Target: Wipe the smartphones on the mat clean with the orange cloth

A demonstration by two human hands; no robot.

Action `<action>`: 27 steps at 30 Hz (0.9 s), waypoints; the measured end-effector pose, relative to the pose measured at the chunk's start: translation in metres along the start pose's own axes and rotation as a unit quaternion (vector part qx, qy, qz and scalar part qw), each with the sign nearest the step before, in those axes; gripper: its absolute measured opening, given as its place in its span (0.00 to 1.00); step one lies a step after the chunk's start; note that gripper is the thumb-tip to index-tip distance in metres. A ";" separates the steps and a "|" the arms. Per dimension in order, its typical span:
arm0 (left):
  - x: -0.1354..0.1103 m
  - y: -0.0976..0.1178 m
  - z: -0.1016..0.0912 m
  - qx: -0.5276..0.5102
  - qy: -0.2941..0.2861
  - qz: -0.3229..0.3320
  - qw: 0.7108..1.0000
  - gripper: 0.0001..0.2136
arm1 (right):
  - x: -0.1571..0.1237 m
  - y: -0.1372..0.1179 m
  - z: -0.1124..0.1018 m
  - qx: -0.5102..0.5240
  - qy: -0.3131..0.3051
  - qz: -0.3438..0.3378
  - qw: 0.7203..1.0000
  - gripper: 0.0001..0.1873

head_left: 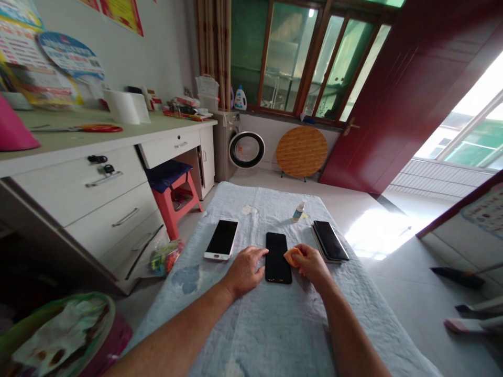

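Note:
A black phone [277,254] lies flat on the light blue cloth-covered table [275,324]. My left hand [245,269] rests beside it, fingertips touching its left edge, fingers slightly spread. My right hand [310,262] is closed on a small orange cloth [291,256] held against the phone's right edge. A white-framed phone [222,239] lies to the left. A stack of dark phones [330,241] lies to the right. A small spray bottle [298,212] stands behind them.
A cream desk with drawers [98,178] runs along the left, a red stool [175,193] under it. A bin with a green bag [58,335] sits at bottom left. A washing machine [236,149] and a round wooden board [302,152] stand by the far wall.

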State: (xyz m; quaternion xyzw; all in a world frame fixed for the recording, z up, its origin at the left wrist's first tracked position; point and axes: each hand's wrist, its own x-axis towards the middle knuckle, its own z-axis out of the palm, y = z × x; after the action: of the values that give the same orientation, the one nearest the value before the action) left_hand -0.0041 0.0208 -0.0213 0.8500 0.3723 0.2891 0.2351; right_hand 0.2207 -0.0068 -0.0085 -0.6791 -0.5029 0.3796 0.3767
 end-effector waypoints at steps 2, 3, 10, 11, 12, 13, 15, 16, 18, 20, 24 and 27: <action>0.000 0.000 0.000 0.001 0.000 -0.001 1.000 0.24 | 0.000 0.002 0.001 0.006 0.001 -0.016 1.000 0.17; 0.000 0.000 0.000 0.002 0.000 0.000 1.000 0.24 | 0.000 0.002 0.002 0.006 0.000 -0.027 1.000 0.20; 0.000 -0.001 0.002 0.003 -0.003 0.001 1.000 0.25 | -0.004 -0.001 0.000 -0.111 -0.026 -0.105 0.988 0.14; 0.000 -0.001 0.002 0.003 -0.003 0.002 1.000 0.25 | -0.005 -0.002 0.000 -0.128 -0.022 -0.119 0.984 0.13; 0.000 -0.001 0.001 0.003 -0.003 0.002 1.000 0.25 | -0.005 -0.003 -0.001 -0.143 -0.015 -0.130 0.981 0.12; 0.000 0.000 0.001 0.004 -0.002 0.002 1.000 0.25 | -0.005 -0.004 -0.001 -0.157 -0.011 -0.134 0.978 0.12; 0.000 0.001 0.000 0.009 0.000 0.004 1.000 0.25 | -0.007 -0.005 -0.002 -0.172 -0.011 -0.122 0.977 0.11; 0.000 0.002 0.000 0.013 0.001 0.005 1.000 0.24 | -0.008 -0.006 -0.002 -0.173 -0.013 -0.110 0.979 0.11; 0.000 0.004 -0.001 0.023 0.006 0.007 1.000 0.23 | -0.011 -0.007 -0.003 -0.166 -0.020 -0.085 0.982 0.11; -0.001 0.005 -0.002 0.035 0.012 0.005 0.999 0.20 | -0.014 -0.011 -0.003 -0.158 -0.022 -0.065 0.985 0.12; -0.002 0.009 -0.003 0.052 0.007 0.006 0.999 0.17 | -0.019 -0.018 -0.001 -0.159 -0.021 -0.043 0.986 0.12; -0.003 0.013 -0.005 0.057 -0.007 0.017 0.998 0.18 | -0.019 -0.019 0.001 -0.162 -0.002 -0.039 0.986 0.11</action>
State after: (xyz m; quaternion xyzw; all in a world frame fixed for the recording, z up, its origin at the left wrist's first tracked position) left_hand -0.0029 0.0118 -0.0103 0.8701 0.3723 0.2651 0.1844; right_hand 0.2079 -0.0213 0.0106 -0.7100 -0.5847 0.2792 0.2757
